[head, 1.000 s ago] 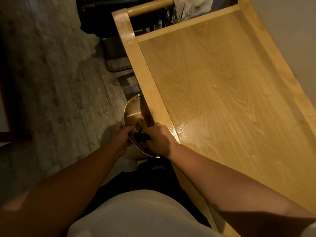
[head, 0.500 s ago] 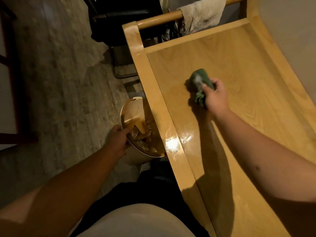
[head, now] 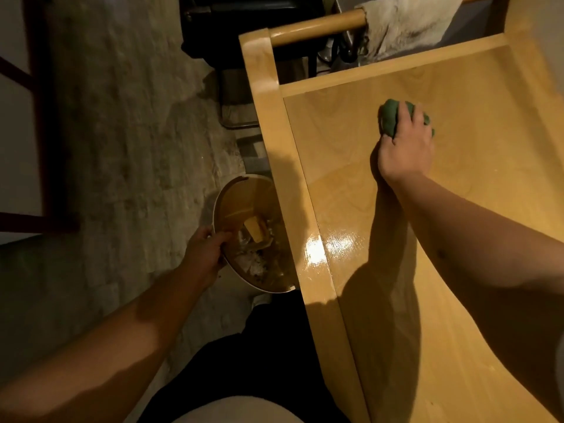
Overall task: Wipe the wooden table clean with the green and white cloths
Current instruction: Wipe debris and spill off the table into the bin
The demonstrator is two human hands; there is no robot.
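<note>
The light wooden table (head: 351,166) runs from the lower right up to a raised rim at the far end. My right hand (head: 404,148) presses a bunched green cloth (head: 389,117) onto the far part of the tabletop, fingers closed over it. A white cloth (head: 406,22) hangs over the round wooden rail (head: 317,25) beyond the table's far end. My left hand (head: 204,254) grips the rim of a small bin (head: 241,190) that stands on the floor just left of the table's edge.
The bin holds scraps and paper. A dark chair or cart (head: 244,22) stands on the stone floor (head: 122,117) beyond the table's far left corner. A dark wooden frame (head: 39,148) is at the far left. A wet shine (head: 329,245) marks the tabletop near its left edge.
My right hand left the bin with the green cloth, reached onto the table and slid it farther toward the far end. My left hand stays on the bin's rim.
</note>
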